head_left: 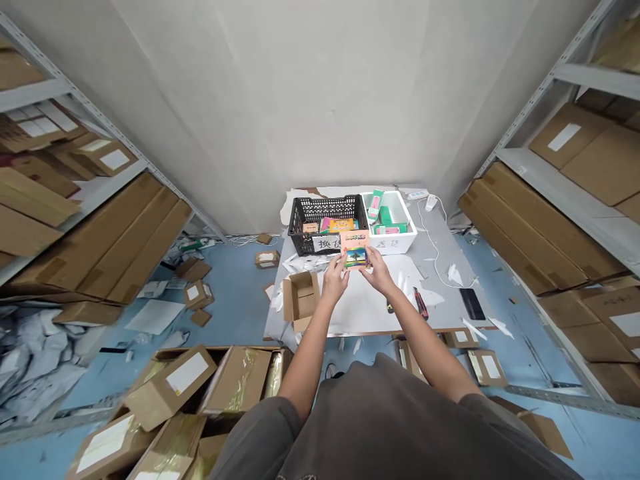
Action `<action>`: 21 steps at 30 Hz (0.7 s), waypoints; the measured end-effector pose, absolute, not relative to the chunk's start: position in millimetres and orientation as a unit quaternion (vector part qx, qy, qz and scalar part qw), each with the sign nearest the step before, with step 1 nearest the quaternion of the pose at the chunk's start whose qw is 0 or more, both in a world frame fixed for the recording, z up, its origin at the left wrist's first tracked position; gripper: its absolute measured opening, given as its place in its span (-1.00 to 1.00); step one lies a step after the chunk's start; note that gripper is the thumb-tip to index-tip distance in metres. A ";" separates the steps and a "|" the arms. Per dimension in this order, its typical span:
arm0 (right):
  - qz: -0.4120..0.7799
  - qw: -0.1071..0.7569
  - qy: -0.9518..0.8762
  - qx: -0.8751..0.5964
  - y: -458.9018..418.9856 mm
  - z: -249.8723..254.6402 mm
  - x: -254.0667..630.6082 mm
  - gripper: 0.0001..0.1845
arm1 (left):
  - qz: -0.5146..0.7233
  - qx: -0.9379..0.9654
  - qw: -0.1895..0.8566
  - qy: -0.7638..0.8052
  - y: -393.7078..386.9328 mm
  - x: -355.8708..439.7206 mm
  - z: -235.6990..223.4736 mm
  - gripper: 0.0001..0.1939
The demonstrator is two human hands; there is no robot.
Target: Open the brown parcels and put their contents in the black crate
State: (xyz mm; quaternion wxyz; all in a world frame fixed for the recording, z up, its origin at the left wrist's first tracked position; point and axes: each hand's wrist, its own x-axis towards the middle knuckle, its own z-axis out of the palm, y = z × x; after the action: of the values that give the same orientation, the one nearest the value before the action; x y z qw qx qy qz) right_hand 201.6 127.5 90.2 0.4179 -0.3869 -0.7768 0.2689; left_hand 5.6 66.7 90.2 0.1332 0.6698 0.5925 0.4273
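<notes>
A small printed carton (pixel 356 248), peach-coloured with a tree picture on its lower part, is held up at the centre of the frame, in line with the meeting of a black plastic mesh crate (pixel 306 213) and a white foam box (pixel 395 243). Its long axis runs nearly straight up and down the frame, with the top end pointing toward the wall. The left hand (pixel 334 280) and right hand (pixel 376 270) close on it from either side near its lower end, fingers pressed against its edges. Neither hand is clearly nearer, and the forearms converge on it from the bottom of the frame.

The crate holds assorted colourful packets, and a white paper sign with printed characters (pixel 326 244) hangs on its front. The foam box holds green-and-pink boxes. Both stand at the far end of a grey table (pixel 450 257), where a white cable (pixel 434 248) trails from a power strip (pixel 417 195). Below the hands lie an open cardboard box (pixel 301 300) at lower left and a red-and-black utility knife (pixel 421 303) at lower right, with a black phone (pixel 473 304) further right. Metal shelves stacked with cardboard cartons (pixel 530 227) line both sides of the frame, and opened parcels (pixel 170 387) fill the lower left.
</notes>
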 end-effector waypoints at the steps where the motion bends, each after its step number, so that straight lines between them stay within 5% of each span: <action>1: 0.279 0.424 -0.770 -0.386 126.2 91.3 200.9 -0.05 | 0.440 0.663 0.142 0.589 65.7 6.1 91.4 -0.37; 10: 0.517 0.546 -0.524 -0.401 119.8 109.3 186.0 -0.13 | 0.607 0.526 0.287 0.521 72.7 15.7 99.6 -0.46; 15: 0.499 0.580 -0.505 -0.400 120.0 125.2 179.7 -0.40 | 0.521 0.586 0.148 0.602 67.2 24.7 127.1 -0.61; 21: 0.493 0.566 -0.560 -0.351 99.3 138.2 169.0 -0.60 | 0.505 0.655 0.214 0.520 72.0 40.9 144.7 -0.31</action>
State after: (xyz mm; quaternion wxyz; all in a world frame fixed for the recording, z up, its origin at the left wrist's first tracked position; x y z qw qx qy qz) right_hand 169.0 99.3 138.2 0.5660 -0.3514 -0.5597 0.4929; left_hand 40.9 72.0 144.7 0.2143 0.6547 0.5196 0.5054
